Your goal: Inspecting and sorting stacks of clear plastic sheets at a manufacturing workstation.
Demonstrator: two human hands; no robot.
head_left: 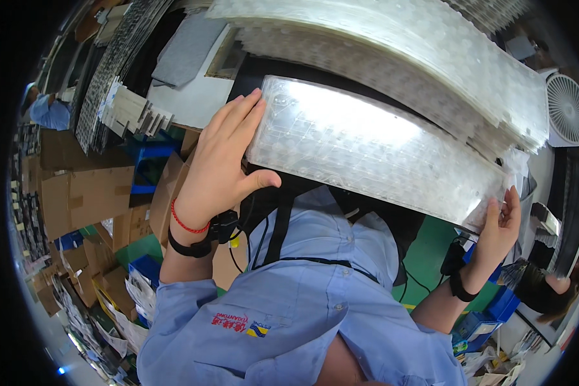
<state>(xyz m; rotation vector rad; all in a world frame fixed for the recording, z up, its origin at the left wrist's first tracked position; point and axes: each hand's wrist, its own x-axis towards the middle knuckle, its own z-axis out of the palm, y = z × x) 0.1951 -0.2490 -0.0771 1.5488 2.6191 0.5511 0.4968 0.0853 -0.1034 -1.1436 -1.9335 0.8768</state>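
A long, shiny clear plastic tray (373, 151) with a pattern of small cells lies in front of me on a dark surface. My left hand (222, 154) is against its left end, fingers stretched along that edge and thumb out beside the near corner. At the other end, my right hand (498, 225) has the near right corner between thumb and fingers. Glare hides some of the tray's surface. I cannot tell whether it is one tray or several nested.
Behind the tray rise tall stacks of similar clear trays (392, 58). A white fan (567, 109) stands at the far right. Cardboard boxes (87, 199) crowd the left side, below stacked grey slats (135, 109). Blue bins (489, 321) sit at the lower right.
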